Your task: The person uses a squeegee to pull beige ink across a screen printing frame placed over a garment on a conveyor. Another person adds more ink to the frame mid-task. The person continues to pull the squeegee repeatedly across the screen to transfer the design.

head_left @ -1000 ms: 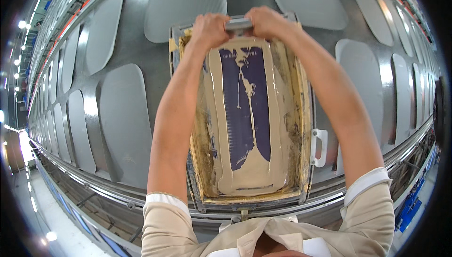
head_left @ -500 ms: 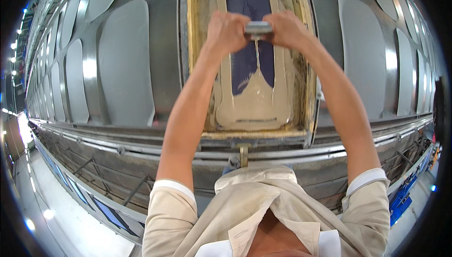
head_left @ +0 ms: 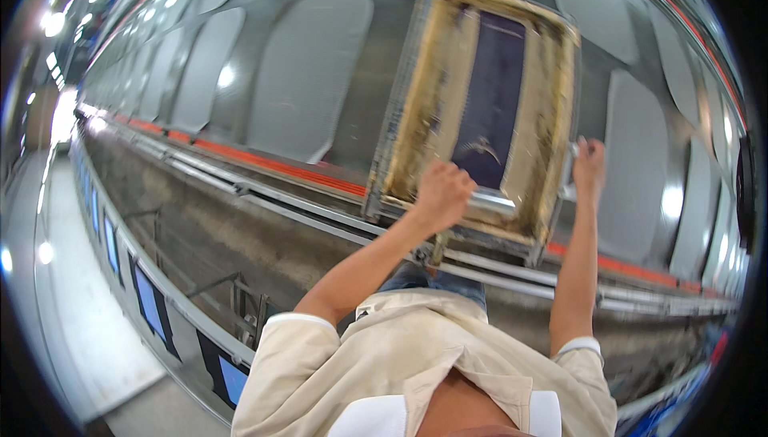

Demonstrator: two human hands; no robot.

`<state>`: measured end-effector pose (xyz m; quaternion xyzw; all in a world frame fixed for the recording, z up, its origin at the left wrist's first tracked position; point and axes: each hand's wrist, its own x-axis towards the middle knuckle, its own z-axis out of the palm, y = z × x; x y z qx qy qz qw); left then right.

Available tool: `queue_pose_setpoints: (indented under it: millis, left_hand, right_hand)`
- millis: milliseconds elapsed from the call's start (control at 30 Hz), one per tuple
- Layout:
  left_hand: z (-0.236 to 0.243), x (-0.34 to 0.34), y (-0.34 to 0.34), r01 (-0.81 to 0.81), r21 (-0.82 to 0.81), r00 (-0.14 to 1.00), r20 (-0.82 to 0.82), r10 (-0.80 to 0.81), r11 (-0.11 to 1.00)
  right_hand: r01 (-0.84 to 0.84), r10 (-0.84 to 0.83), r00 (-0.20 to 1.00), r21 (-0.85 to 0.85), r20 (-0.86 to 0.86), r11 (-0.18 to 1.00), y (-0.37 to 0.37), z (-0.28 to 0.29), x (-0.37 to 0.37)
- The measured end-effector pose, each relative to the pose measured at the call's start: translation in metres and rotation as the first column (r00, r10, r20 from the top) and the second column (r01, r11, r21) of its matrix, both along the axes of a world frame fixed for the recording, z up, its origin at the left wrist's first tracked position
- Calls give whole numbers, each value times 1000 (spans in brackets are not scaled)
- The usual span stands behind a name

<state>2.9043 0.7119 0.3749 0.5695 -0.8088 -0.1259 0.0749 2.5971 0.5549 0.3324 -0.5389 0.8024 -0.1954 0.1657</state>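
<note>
My left hand point(head_left: 444, 194) is closed around one end of a metal-edged squeegee point(head_left: 494, 200), lying across the near end of a screen printing frame point(head_left: 406, 97). The frame has a yellowed, ink-stained rim. Within it, a dark purple mesh panel point(head_left: 494, 89) is bordered by beige ink point(head_left: 458, 113), with a small ink smear near the panel's lower end. Outside the frame's right edge, my right hand point(head_left: 590, 166) curls its fingers on a pale metal side handle point(head_left: 570, 174), partly hidden and blurred.
Grey rounded fabric pieces point(head_left: 310, 77) lie in rows on the long dark table point(head_left: 356, 129) on both sides of the frame. A metal rail point(head_left: 280, 203) with an orange strip above it runs along the near table edge. A walkway point(head_left: 88, 301) lies at left.
Both hands gripped the squeegee mid-screen; now it is at the near end in my left hand alone. My right hand has moved to the frame's right side. The view has turned and the frame appears tilted.
</note>
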Motion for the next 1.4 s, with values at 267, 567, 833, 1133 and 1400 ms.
queue_pose_setpoints:
  millis: [267,567,833,1133,1400]
  left_hand:
    - [-13,11,21,-86,-143,976,-212,55,986]
    - [20,199,32,-149,-186,982,-140,124,971]
    - [21,390,90,-139,-201,985,-128,114,970]
    - [-1,436,90,-30,-207,989,-145,0,978]
    - [-22,457,-80,3,-321,993,-113,-41,947]
  right_hand:
    - [-53,71,988,-130,140,990,1,-5,0]
    - [-59,157,939,-308,305,950,19,-8,204]
    - [-21,145,868,-258,475,966,33,-8,408]
    - [-1,72,924,-186,376,983,30,-9,438]
    - [-186,199,978,162,-65,969,0,2,436]
